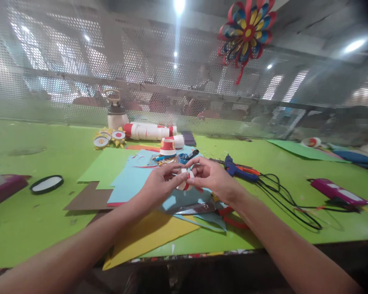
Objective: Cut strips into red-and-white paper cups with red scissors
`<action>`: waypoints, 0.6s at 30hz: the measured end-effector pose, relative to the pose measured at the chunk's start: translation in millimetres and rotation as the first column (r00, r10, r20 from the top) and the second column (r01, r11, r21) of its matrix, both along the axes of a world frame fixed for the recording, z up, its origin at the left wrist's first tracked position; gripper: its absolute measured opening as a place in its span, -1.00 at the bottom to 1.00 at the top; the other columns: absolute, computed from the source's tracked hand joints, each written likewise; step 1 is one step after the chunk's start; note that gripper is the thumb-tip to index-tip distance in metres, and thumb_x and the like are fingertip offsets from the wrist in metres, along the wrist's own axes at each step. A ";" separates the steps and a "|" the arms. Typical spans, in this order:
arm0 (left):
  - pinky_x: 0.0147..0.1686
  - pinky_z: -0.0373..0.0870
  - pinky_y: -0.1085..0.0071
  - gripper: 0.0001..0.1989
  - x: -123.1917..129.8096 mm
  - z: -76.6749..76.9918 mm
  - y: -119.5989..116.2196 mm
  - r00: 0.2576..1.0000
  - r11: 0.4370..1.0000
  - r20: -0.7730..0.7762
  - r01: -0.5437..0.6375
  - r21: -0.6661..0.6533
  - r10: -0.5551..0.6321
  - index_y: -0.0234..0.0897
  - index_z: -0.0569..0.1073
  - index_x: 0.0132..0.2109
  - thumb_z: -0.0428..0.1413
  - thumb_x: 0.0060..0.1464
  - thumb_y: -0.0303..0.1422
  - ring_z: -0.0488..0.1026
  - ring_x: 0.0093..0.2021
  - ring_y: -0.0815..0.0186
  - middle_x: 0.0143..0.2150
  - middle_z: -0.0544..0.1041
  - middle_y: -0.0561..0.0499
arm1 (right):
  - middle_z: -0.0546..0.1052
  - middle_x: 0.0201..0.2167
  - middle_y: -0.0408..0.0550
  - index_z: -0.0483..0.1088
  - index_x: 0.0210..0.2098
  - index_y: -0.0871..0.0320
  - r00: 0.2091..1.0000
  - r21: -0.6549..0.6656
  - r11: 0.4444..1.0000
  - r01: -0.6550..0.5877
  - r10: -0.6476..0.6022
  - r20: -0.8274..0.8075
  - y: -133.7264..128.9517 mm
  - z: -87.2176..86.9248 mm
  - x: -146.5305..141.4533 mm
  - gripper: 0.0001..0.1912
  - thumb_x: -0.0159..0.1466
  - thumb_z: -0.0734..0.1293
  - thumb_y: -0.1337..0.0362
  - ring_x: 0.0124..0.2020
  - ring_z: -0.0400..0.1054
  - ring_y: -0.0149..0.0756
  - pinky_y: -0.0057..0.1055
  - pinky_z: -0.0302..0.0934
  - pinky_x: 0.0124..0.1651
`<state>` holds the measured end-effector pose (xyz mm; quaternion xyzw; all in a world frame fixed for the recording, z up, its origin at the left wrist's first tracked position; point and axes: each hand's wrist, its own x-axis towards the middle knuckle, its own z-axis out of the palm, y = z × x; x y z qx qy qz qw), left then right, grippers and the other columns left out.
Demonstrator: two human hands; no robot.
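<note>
Between my two hands, above the sheets of paper, is a small red and white piece (182, 185) that looks like part of a paper cup; the fingers cover much of it. My left hand (164, 181) grips its left side with thumb and fingers. From the right, my right hand (213, 177) pinches the same piece. Just below the hands lie scissors (196, 208) with orange-red handles, partly behind my right wrist. Blue paper (127, 185) is spread under and to the left of the hands. Beyond them a red and white paper cup (168, 148) stands upside down.
A blue glue gun (241, 171) with a black cable lies to the right, near a purple power strip (337, 192). Stacked paper cups (151, 132) lie at the back beside a sprayer bottle (116, 116). Yellow paper (147, 234) overhangs the front edge. A black-rimmed disc (47, 184) lies left.
</note>
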<state>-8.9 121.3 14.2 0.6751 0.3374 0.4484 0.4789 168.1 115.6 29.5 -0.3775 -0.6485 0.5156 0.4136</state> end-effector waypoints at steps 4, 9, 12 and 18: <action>-0.17 0.42 0.26 -0.57 -2.5 5.3 -4.0 1.000 1.000 0.010 0.023 -0.012 -0.023 -0.38 0.46 0.01 0.16 0.03 -0.22 0.52 -0.22 0.21 -0.18 0.59 -0.16 | 0.47 -0.54 -0.17 0.29 -0.18 0.14 1.000 0.016 1.000 0.010 -0.010 -0.013 -1.2 2.9 0.2 -0.55 0.04 0.51 0.18 -0.53 0.36 -0.38 -0.50 0.12 -0.57; -0.12 0.42 0.24 -0.51 -5.3 7.9 -3.1 0.993 0.993 0.012 0.114 0.006 -0.114 -0.40 0.43 0.07 0.19 -0.04 -0.33 0.52 -0.17 0.19 -0.15 0.59 -0.17 | 0.44 -0.56 -0.20 0.29 -0.16 0.15 1.000 0.042 0.999 -0.011 0.012 -0.012 -1.6 6.1 4.3 -0.55 0.05 0.51 0.19 -0.53 0.33 -0.40 -0.49 0.12 -0.55; -0.12 0.43 0.24 -0.50 -5.4 6.5 -1.1 0.990 0.990 -0.010 0.139 0.035 -0.139 -0.39 0.41 0.10 0.18 -0.01 -0.34 0.53 -0.20 0.21 -0.18 0.59 -0.15 | 0.44 -0.55 -0.19 0.30 -0.15 0.15 1.000 0.052 0.998 -0.021 0.022 -0.014 -1.0 6.4 6.2 -0.56 0.06 0.50 0.19 -0.52 0.34 -0.39 -0.49 0.12 -0.55; -0.11 0.45 0.24 -0.50 -3.4 1.5 1.2 0.990 0.989 0.017 0.141 0.040 -0.142 -0.41 0.41 0.08 0.21 -0.02 -0.33 0.53 -0.17 0.19 -0.13 0.58 -0.18 | 0.45 -0.53 -0.16 0.29 -0.15 0.17 0.999 0.067 0.997 -0.030 0.031 -0.011 0.1 6.5 7.1 -0.54 0.05 0.51 0.20 -0.50 0.35 -0.38 -0.50 0.11 -0.56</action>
